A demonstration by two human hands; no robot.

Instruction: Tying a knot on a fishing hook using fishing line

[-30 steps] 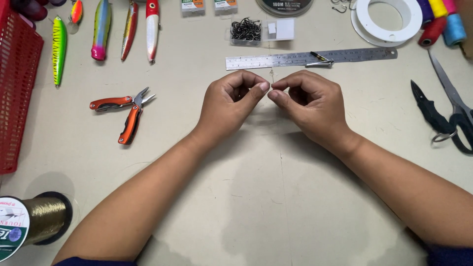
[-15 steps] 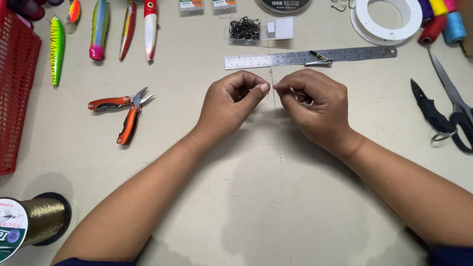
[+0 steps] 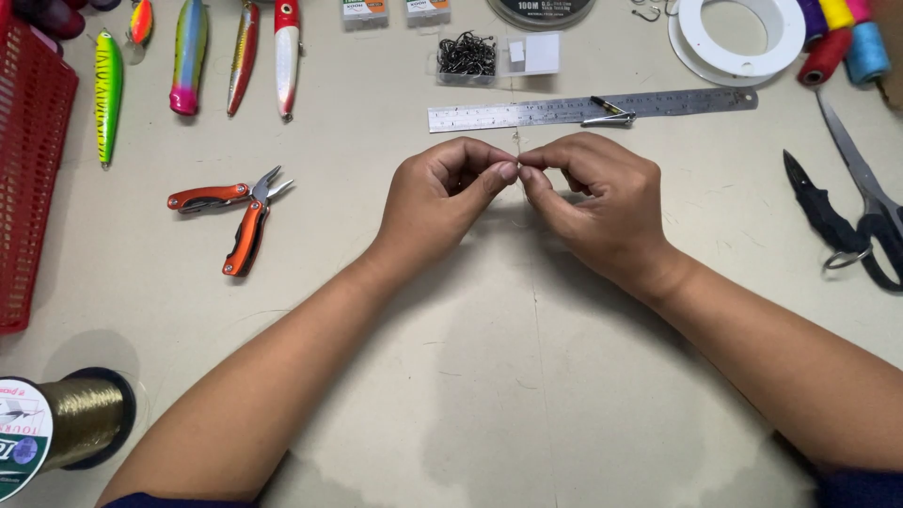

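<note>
My workbench is pale and scuffed, and one red mesh basket sits at its far left edge. Near my left elbow lies one spool of gold line. Up top right is one white empty spool, with three thread spools beside it. One steel ruler runs across above my hands, a small metal clip resting on it. Two pairs of black scissors lie to the right. Four whole fishing lures line the top left, with one orange-handled multi-tool below them. One clear box of dark hooks sits above the ruler.

My left hand and right hand meet fingertip to fingertip just below the ruler, each curled nearly closed, thumb pressed to forefinger. Between them I pinch a thin, pale fishing line, a short end poking up above my fingertips. Whether a hook is in there, I cannot tell.
</note>
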